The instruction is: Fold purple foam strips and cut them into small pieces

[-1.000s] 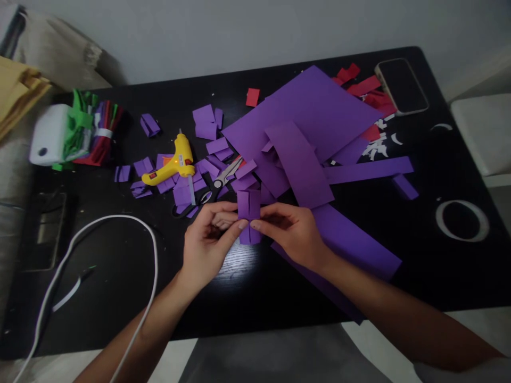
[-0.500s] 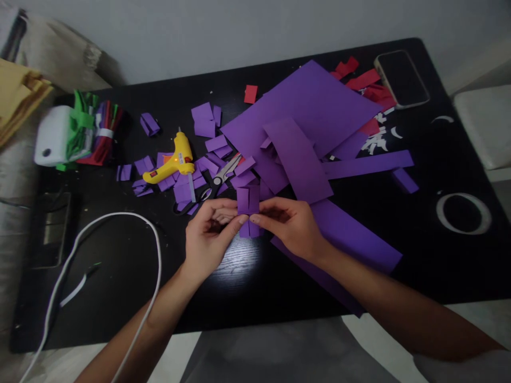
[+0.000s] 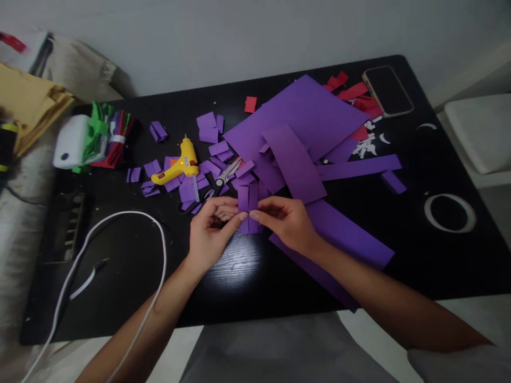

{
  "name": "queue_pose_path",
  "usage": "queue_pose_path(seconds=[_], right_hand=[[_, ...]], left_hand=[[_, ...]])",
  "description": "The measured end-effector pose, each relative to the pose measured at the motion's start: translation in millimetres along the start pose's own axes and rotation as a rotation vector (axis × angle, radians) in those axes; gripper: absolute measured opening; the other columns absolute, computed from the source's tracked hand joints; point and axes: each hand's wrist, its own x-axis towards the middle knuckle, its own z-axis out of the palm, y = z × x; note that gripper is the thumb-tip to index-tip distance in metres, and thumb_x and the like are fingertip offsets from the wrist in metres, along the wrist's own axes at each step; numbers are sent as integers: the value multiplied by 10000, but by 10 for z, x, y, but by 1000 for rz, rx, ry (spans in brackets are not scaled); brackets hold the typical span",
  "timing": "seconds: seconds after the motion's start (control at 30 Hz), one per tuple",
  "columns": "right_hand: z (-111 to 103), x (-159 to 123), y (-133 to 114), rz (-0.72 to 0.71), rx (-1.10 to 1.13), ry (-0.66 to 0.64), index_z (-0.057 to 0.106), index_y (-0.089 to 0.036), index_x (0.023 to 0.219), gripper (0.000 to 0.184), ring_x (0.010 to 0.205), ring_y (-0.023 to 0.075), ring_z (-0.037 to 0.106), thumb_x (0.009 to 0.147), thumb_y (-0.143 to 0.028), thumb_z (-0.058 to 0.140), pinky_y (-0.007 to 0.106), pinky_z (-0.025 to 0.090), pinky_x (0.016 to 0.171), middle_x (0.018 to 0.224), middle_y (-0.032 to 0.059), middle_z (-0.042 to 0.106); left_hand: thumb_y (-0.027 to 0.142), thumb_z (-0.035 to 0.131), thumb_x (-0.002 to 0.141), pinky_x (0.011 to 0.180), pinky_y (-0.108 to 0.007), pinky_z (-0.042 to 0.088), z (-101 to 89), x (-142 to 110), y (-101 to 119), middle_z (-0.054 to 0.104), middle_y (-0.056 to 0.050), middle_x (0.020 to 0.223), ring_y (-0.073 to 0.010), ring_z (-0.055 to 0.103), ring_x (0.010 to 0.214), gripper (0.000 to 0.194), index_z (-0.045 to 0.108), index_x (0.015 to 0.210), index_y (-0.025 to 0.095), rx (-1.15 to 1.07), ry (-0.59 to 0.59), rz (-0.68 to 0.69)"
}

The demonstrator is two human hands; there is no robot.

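A small folded piece of purple paper (image 3: 248, 198) is pinched between my two hands, above the black table. My left hand (image 3: 213, 226) grips its left side, thumb in front and fingers behind. On the right side my right hand (image 3: 285, 221) holds it the same way, the two thumbs almost meeting at its middle crease. Just beyond lie scissors (image 3: 219, 182) with black handles, among small folded purple pieces (image 3: 207, 126). A yellow glue gun (image 3: 178, 166) rests on the pieces to the left. Larger purple sheets (image 3: 311, 114) and a wide purple strip (image 3: 293, 165) lie to the right.
A smartphone (image 3: 387, 90) lies at the far right, near red paper scraps (image 3: 359, 91) and white clippings (image 3: 366, 146). A white ring (image 3: 450, 213) sits at the right. A white cable (image 3: 164, 250) loops over the left side, below bundled paper strips (image 3: 115, 139).
The camera view has shifted slightly, so the table appears moved. My hands keep their pinch on the purple paper, which looks a little flatter at its middle crease.
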Motion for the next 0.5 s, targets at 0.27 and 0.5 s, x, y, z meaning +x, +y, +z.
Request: queue_pose_path(seconds=[0.27, 0.5], right_hand=[[13, 21, 17, -69, -45, 28, 694, -184, 784, 271, 672, 141, 616, 732, -429, 797, 282, 527, 665, 726, -2, 672], [39, 40, -5, -132, -56, 20, 658, -184, 772, 293, 685, 146, 597, 725, -451, 768, 286, 516, 682, 733, 9, 661]], left_hand=[[356, 784, 806, 596, -221, 495, -22, 34, 35, 661, 13, 686, -102, 603, 597, 226, 693, 889, 167, 55, -73, -107], [438, 784, 782, 552, -236, 456, -15, 46, 65, 609, 27, 597, -112, 559, 543, 297, 683, 831, 163, 64, -65, -77]])
